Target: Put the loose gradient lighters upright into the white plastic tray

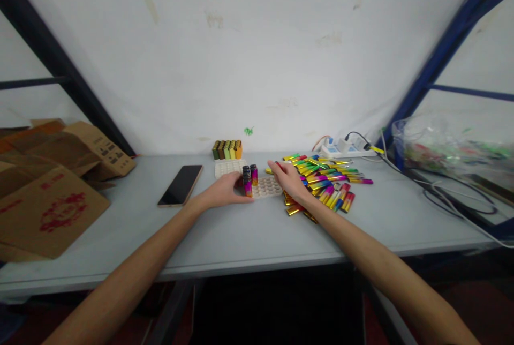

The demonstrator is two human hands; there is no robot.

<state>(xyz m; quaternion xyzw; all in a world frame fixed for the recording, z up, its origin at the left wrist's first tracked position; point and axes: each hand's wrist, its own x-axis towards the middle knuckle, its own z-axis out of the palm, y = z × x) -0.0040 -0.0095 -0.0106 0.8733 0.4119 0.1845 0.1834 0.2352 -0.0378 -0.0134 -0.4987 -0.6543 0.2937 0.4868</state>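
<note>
My left hand [227, 190] curls around the left end of a white tray with rows of holes [267, 187], its thumb along the near edge and its other fingers partly hidden. Shiny purple-and-gold lighters [248, 187] with dark tops stand upright in the tray beside that hand. Over the tray's right end, my right hand [289, 180] is closed, and a red bit of a lighter [278, 165] shows between its fingers. A loose pile of metallic multicoloured lighters [327, 187] lies just right of this hand, partly under the wrist.
Behind the tray are another white holed tray [225, 168] and a block of upright lighters [227, 150]. A phone [181, 185] lies left, near cardboard boxes [60, 205]. A power strip [345, 148], cables [441, 195] and a plastic bag [433, 141] occupy the right side.
</note>
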